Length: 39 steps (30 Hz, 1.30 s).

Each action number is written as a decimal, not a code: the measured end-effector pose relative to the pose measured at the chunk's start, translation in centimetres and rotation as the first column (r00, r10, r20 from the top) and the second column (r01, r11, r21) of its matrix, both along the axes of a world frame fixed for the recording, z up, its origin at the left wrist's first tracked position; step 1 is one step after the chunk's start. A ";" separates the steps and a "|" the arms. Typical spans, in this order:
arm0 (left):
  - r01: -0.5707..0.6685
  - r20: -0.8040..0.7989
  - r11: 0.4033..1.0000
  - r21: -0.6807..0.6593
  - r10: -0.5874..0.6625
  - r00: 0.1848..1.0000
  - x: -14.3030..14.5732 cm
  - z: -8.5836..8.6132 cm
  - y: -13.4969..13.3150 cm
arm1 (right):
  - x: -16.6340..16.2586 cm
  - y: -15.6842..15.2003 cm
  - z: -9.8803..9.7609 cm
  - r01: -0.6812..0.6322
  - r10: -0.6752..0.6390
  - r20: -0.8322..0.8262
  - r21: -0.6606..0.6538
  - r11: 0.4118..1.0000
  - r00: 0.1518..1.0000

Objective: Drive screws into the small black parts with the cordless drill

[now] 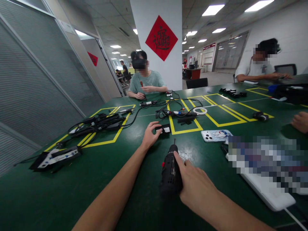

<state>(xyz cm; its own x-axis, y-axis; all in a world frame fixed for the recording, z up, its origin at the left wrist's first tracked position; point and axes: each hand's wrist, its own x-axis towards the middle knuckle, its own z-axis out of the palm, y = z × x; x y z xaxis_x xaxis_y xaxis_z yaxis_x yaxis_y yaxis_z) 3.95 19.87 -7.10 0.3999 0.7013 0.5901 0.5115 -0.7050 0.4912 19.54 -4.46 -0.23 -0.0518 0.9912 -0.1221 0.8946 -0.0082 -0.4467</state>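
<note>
My right hand is wrapped around a black cordless drill with a red button on its side. The drill's thin bit points away from me, toward the far side of the table. Ahead of the bit and slightly left, a small flat black part with white patches lies on the green tabletop. My left hand grips the left end of this part between thumb and fingers, wearing a ring on one finger. The bit tip stands apart from the part.
Bundled black cables lie to the left, near a black-and-white device. Yellow tape marks rectangles on the green table. A phone and a white slab-like device lie right. Two people sit opposite; another person's hand rests at right.
</note>
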 end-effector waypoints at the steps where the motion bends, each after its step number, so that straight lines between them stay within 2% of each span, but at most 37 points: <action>1: -0.007 -0.016 1.000 0.029 0.007 1.000 0.0 0.0 -0.3 | -0.3 0.2 -0.1 -0.014 0.015 0.044 -0.021 1.000 0.999; 7: 0.021 -0.161 0.991 0.133 0.001 0.987 -0.1 0.1 -1.0 | -2.0 1.3 0.8 0.023 0.003 0.191 -0.129 0.991 0.982; 10: 0.034 -0.212 0.986 0.161 0.001 0.977 -0.2 0.0 -0.9 | -2.6 1.5 0.9 0.001 0.017 0.175 -0.099 0.995 0.984; 16: 0.036 -0.255 0.981 0.192 0.014 0.967 0.2 -0.2 -0.6 | -3.4 2.3 -0.3 -0.023 0.021 0.200 0.007 1.000 0.980; 25: 0.006 -0.220 0.980 0.199 0.039 0.975 0.7 0.0 -1.6 | -3.2 2.4 0.1 0.003 0.001 0.144 -0.026 1.000 0.990; 28: -0.020 -0.163 0.980 0.199 0.054 0.985 0.8 1.7 -2.1 | -2.3 2.2 0.7 0.014 -0.013 0.075 -0.011 1.000 0.997; 31: -0.055 -0.077 0.976 0.211 0.073 0.994 1.1 5.7 -3.3 | -0.2 3.7 1.9 0.099 -0.077 -0.164 0.135 0.986 0.983; 33: 0.005 -0.028 0.978 0.206 0.001 1.000 1.5 9.0 -4.6 | 1.4 5.9 2.9 0.245 -0.131 -0.440 0.215 0.945 0.888; 34: 0.085 -0.042 0.979 0.188 -0.078 0.996 1.8 10.4 -5.3 | 2.0 7.2 3.3 0.296 -0.121 -0.597 0.205 0.933 0.793; 35: 0.169 -0.080 0.972 0.165 -0.157 0.984 2.2 11.5 -6.1 | 2.5 8.7 3.6 0.317 -0.091 -0.751 0.163 0.935 0.654; 36: 0.235 -0.118 0.961 0.145 -0.219 0.968 2.6 12.3 -6.8 | 2.9 10.1 3.8 0.284 -0.062 -0.873 0.090 0.955 0.484; 37: 0.284 -0.160 0.951 0.123 -0.263 0.951 3.1 12.7 -7.4 | 3.1 11.4 3.8 0.195 -0.066 -0.949 -0.005 0.981 0.309; 39: 0.324 -0.222 0.942 0.089 -0.298 0.928 3.9 12.3 -8.1 | 3.1 13.6 3.3 -0.058 -0.138 -0.990 -0.140 0.988 0.034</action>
